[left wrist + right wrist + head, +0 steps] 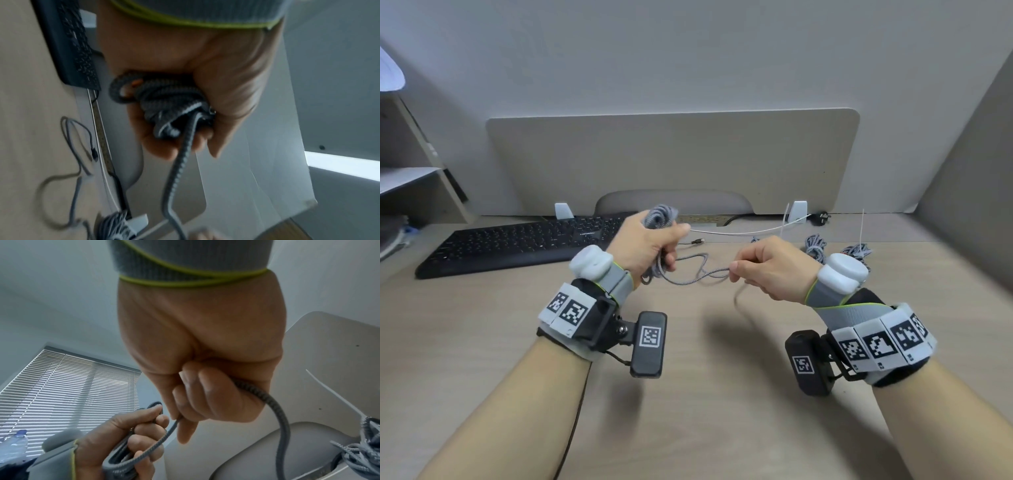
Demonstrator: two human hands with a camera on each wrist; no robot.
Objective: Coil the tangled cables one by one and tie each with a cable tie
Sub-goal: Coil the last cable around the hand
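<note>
My left hand [654,245] grips a part-wound coil of grey braided cable [659,216] above the desk; in the left wrist view the coil [168,99] fills the curled fingers. A free length of that cable [698,272] runs to my right hand [760,270], which pinches it between thumb and curled fingers. In the right wrist view the cable [273,404] passes through the right fist and hangs down. Two tied grey bundles [815,245] [856,251] with white cable ties [862,229] sticking up lie at the right rear.
A black keyboard [517,243] lies at the left rear of the wooden desk [705,394]. A white cable [750,231] and a thin dark-tipped cable [697,242] lie behind my hands. A beige divider panel [671,161] closes the back; shelves [410,185] stand left.
</note>
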